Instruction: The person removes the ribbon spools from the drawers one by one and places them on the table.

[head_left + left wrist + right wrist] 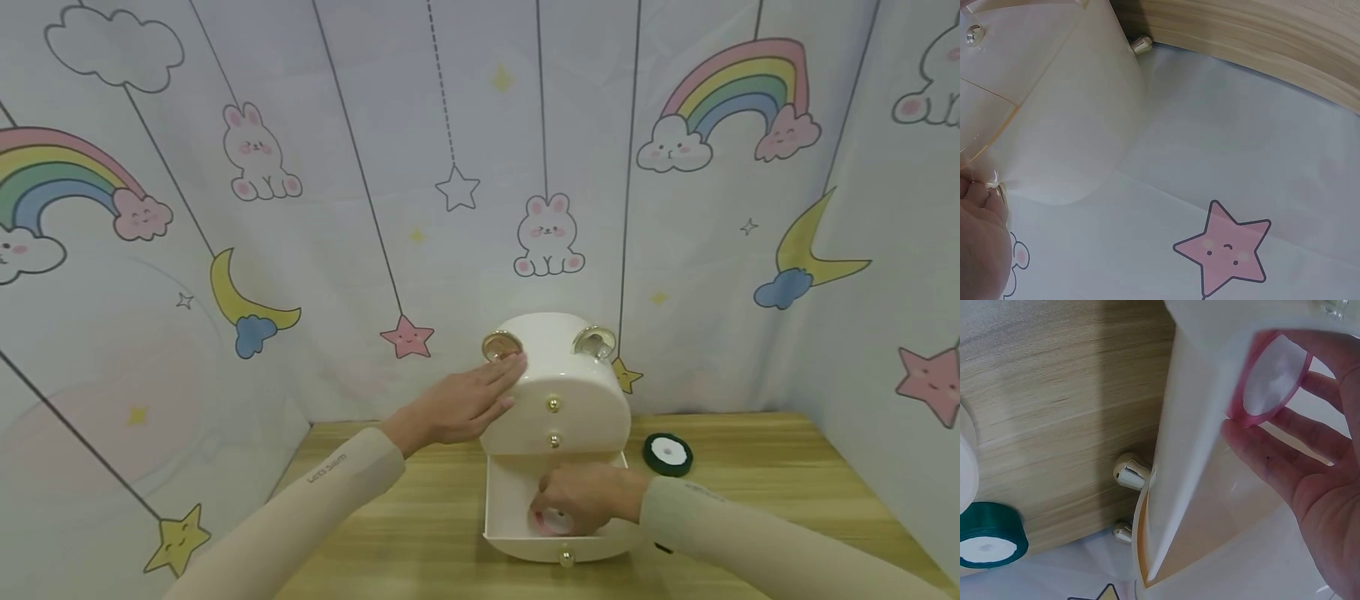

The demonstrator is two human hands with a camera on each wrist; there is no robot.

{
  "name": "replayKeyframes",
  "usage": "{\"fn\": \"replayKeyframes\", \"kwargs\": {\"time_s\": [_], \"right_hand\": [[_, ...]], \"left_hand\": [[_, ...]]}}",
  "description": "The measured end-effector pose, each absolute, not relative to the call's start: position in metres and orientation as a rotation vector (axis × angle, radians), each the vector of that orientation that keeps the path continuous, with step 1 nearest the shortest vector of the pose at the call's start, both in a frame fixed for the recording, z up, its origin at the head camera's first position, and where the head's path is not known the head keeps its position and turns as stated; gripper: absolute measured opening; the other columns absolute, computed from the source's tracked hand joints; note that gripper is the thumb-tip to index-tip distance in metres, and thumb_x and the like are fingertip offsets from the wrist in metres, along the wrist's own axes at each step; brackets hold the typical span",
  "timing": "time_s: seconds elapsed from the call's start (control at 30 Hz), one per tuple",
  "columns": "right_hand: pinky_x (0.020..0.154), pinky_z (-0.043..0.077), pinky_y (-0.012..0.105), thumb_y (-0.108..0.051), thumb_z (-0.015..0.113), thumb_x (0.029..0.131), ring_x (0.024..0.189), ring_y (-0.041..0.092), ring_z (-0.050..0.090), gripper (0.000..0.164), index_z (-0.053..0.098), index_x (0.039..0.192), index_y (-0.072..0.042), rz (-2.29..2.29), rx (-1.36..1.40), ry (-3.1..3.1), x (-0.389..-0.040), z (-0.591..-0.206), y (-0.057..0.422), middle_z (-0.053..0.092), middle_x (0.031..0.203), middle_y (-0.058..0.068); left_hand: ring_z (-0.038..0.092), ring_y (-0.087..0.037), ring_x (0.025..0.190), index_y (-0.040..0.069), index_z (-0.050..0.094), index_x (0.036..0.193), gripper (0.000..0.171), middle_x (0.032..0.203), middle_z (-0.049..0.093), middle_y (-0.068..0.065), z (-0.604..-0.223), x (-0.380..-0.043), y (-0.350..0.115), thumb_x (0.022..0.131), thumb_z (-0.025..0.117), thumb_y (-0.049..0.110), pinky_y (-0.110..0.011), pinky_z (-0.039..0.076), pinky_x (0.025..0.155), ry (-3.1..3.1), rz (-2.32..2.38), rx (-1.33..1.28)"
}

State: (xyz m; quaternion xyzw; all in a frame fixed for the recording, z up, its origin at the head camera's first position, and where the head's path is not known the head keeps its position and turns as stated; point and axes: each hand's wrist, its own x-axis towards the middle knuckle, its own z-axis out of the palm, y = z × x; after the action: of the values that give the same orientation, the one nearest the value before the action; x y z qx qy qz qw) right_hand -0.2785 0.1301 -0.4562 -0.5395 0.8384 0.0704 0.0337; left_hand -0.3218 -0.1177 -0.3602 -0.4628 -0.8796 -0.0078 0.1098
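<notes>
A white storage box (551, 358) with gold-rimmed ears and round gold knobs stands on the table, its bottom drawer (506, 500) pulled out. On the box's upper left, beside one ear, my left hand (467, 406) rests with its fingers extended. My right hand (585, 498) is inside the drawer, gripping a pink ribbon spool (1275, 378) by its edge. In the head view the hand partly covers this spool (555, 522). The left wrist view shows the box's smooth side (1079, 119) and only part of the left hand (982, 244).
A dark green ribbon spool (667, 455) lies on the wooden table (750, 492), right of the box. At the left edge of the right wrist view is part of a white round object (966, 459). A printed curtain (480, 275) hangs behind and at both sides.
</notes>
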Motion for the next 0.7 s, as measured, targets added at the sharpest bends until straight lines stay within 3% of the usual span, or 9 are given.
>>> {"fn": "replayKeyframes", "kwargs": {"time_s": [0.23, 0.47, 0.7], "right_hand": [[0.071, 0.049, 0.013, -0.028, 0.086, 0.087, 0.080, -0.002, 0.054, 0.030, 0.076, 0.115, -0.027, 0.199, -1.612, 2.591, -0.278, -0.454, 0.134, 0.071, 0.099, -0.009], [0.073, 0.051, 0.016, -0.033, 0.094, 0.075, 0.080, 0.000, 0.056, 0.042, 0.074, 0.112, -0.027, 0.258, -1.576, 2.660, -0.278, -0.447, 0.138, 0.067, 0.097, -0.011], [0.074, 0.052, 0.016, -0.033, 0.095, 0.073, 0.081, 0.002, 0.059, 0.046, 0.074, 0.113, -0.023, 0.244, -1.657, 2.698, -0.272, -0.432, 0.141, 0.067, 0.096, -0.008]], "left_hand": [[0.022, -0.024, 0.165, 0.008, 0.016, 0.169, 0.064, 0.178, 0.018, -0.008, -0.359, -0.320, -0.117, 0.114, 0.035, 0.036, -0.042, 0.028, 0.132, -2.590, -0.011, -1.355], [0.023, -0.026, 0.164, 0.006, 0.017, 0.169, 0.065, 0.177, 0.019, -0.010, -0.357, -0.317, -0.116, 0.114, 0.036, 0.036, -0.042, 0.028, 0.132, -2.584, 0.000, -1.355], [0.024, -0.025, 0.164, 0.006, 0.018, 0.169, 0.065, 0.177, 0.019, -0.010, -0.357, -0.317, -0.116, 0.114, 0.035, 0.038, -0.042, 0.029, 0.132, -2.586, 0.009, -1.343]]}}
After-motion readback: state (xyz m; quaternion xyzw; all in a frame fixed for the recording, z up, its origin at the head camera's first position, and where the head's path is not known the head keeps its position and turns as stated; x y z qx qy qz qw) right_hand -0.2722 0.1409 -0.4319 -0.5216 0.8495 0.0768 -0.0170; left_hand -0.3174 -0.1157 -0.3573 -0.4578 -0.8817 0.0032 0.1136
